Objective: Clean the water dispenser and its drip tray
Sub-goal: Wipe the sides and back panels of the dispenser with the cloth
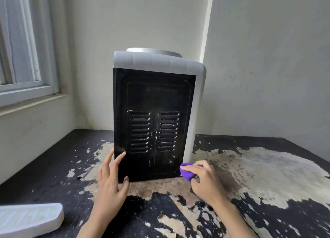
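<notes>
The water dispenser (155,102) stands on the table with its black vented back panel facing me and a grey top. My left hand (110,180) rests with straight fingers against the panel's lower left edge. My right hand (205,180) grips a purple cloth (186,170) at the panel's lower right corner. The white drip tray (30,220) lies flat at the near left of the table, apart from both hands.
The black table (53,166) has a badly peeled top with pale bare patches around the dispenser. Walls close in behind and on the left, with a window (23,59) and its sill at the upper left.
</notes>
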A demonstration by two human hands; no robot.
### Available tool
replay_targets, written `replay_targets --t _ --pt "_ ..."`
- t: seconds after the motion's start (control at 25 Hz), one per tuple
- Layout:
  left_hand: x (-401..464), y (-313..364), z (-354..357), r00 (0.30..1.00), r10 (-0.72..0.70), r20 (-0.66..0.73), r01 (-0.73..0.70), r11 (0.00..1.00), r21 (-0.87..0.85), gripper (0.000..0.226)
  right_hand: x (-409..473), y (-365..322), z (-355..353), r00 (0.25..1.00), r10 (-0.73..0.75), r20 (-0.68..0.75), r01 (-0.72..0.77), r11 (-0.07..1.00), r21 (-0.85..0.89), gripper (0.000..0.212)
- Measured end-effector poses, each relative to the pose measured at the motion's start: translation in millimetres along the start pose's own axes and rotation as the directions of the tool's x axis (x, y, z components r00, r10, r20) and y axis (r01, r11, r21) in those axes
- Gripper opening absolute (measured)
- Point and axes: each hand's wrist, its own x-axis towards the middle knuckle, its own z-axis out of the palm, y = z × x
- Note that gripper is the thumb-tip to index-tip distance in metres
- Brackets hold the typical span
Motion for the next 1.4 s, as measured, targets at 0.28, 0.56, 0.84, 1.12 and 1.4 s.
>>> replay_targets --t 0.28,0.56,0.84,1.12,1.4 --pt "0.5 7.2 0.4 1.0 -0.004 -0.01 0.004 1.0 0.002 0.066 -0.2 -28.7 1.8 0.989 -0.033 0.141 0.059 0.981 -0.183 0.051" --pt "-3.9 5.4 -0.1 1.0 -0.017 0.002 0.017 0.999 0.028 0.06 -1.1 -5.9 8.3 0.989 0.061 0.135 -0.054 0.997 -0.054 0.054" --pt "-1.1 6.5 -2.7 1.0 -0.013 -0.01 0.014 0.999 0.041 0.057 -1.8 -20.8 10.4 0.985 -0.172 0.015 0.171 0.958 -0.232 0.046" --pt "-5.1 4.0 1.4 0.999 -0.022 -0.043 0.026 0.996 0.085 0.056 -4.8 6.9 11.3 0.988 -0.014 0.154 0.003 0.998 0.068 0.052" --pt "16.6 22.8 -11.1 0.965 0.092 -0.245 -0.062 0.99 0.127 0.044 3.1 4.0 2.1 0.947 -0.127 -0.294 0.246 0.878 0.411 0.054"
